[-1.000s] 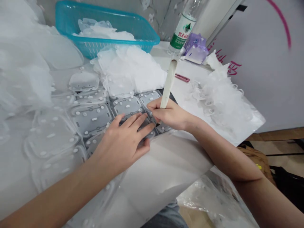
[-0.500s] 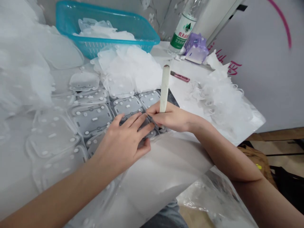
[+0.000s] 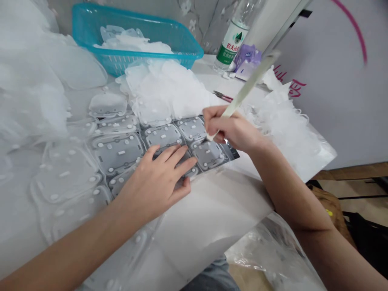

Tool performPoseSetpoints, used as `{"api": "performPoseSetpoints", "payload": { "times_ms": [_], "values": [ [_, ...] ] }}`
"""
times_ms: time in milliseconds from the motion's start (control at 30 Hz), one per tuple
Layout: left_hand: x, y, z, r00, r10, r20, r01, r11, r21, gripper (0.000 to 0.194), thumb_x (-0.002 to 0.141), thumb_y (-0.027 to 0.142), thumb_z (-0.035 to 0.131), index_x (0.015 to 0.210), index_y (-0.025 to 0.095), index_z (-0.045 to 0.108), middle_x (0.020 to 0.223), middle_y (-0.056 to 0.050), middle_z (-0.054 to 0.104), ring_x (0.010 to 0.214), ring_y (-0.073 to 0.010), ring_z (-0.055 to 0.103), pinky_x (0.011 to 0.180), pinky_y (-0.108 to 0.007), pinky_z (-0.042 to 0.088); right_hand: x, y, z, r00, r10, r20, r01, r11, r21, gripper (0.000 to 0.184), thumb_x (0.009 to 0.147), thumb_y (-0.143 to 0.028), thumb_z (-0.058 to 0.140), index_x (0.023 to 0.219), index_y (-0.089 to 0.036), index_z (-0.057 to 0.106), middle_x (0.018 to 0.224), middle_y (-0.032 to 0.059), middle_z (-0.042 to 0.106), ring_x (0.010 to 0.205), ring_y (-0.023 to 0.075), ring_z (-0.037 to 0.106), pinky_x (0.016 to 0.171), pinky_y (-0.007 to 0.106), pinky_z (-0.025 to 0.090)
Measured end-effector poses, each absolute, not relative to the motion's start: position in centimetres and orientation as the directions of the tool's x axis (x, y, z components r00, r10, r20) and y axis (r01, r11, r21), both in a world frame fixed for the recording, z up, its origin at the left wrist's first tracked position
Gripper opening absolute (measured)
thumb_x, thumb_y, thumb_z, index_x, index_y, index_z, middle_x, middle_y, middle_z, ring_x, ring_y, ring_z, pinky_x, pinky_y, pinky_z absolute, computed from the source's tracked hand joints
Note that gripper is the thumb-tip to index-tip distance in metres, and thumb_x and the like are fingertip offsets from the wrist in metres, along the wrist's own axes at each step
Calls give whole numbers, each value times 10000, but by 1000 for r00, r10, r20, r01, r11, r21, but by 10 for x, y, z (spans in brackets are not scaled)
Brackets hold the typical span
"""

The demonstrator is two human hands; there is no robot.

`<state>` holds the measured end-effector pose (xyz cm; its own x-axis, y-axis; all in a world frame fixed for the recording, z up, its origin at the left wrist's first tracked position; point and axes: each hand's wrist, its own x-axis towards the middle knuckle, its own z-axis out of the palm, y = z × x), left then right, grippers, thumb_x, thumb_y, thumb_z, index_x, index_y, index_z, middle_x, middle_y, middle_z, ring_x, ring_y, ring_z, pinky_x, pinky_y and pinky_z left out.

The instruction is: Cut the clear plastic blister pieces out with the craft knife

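Left hand: the left hand lies flat and open, fingers spread, resting on the middle of a grey backing sheet dotted with moulded translucent pads.

Right hand: the right hand is curled narrow, gripping a slim pale spatula between thumb and fingers, just beside the left fingertips.

Spatula: it tilts up and away to the right of the right hand; its lower tip sits at the grey sheet, by the pads under that hand.

Pads: rounded rectangles with white raised dots, in rows beneath and between both hands. More translucent pads spread out left of the left hand.

Beyond the hands: a heap of peeled white film lies just past the fingers, and a turquoise plastic basket holding more film sits behind it.

Past the right hand: a frilly white film pile, a pink-handled tool, a water bottle and a purple packet stand on the worktop.

Below the hands: a white sheet runs under the forearms, with a clear plastic bag hanging beneath the right forearm.
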<state>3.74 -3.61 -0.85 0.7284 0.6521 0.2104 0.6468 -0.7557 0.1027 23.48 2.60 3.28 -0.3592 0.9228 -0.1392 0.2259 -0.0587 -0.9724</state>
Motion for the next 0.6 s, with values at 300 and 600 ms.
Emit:
{"api": "performPoseSetpoints", "payload": {
  "times_ms": [300,600],
  "values": [
    [34,-33,-10,769,599,224,599,-797,75,387,905,257,397,1237,263,595,1286,-121,580,1181,-296,524,901,-470,422,234,38,15,-32,998,61,405,69,-912,492,654,-279,757,517,-203,291,436,-102,221,414,28,204,393,210,140],
    [34,-31,-12,773,605,192,600,-795,87,372,921,295,415,1252,319,582,1379,-93,523,1207,-305,493,886,-461,433,219,35,-2,-31,988,150,516,144,-844,541,696,-296,721,507,-199,223,483,-85,184,480,33,182,432,223,149]
  ]
}}
